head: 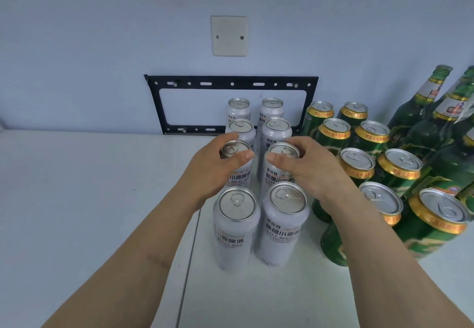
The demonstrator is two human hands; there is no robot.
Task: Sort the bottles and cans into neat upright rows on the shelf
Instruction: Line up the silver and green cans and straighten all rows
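White cans: eight, upright, in two columns of four running from the front of the white shelf (89, 199) back to the wall. The front pair stands nearest the viewer: front left white can (237, 227) and front right white can (283, 223), just beside each other. The second pair is in hand. The two rear pairs (256, 122) stand close behind, the last against the wall.

Left hand (218, 166): fingers curled round the top of the second left white can (237, 168), thumb across its near rim.

Right hand (305, 166): fingers curled round the top of the second right white can (278, 171), thumb on its near rim.

Green cans (369, 153): upright, gold-banded, in two columns to the right of the white ones, running front to back toward the wall. The nearest of them are partly hidden by the right forearm.

Green bottles (431, 112): upright, gold foil at the necks, at the right edge of the shelf beyond the green cans; their count cannot be told, as the frame cuts them off.

Wall fittings: a black metal bracket (230, 84) fixed to the wall behind the white cans; a blank white wall plate (229, 35) above it.

Shelf surface: a seam (189, 263) runs front to back just left of the white cans.
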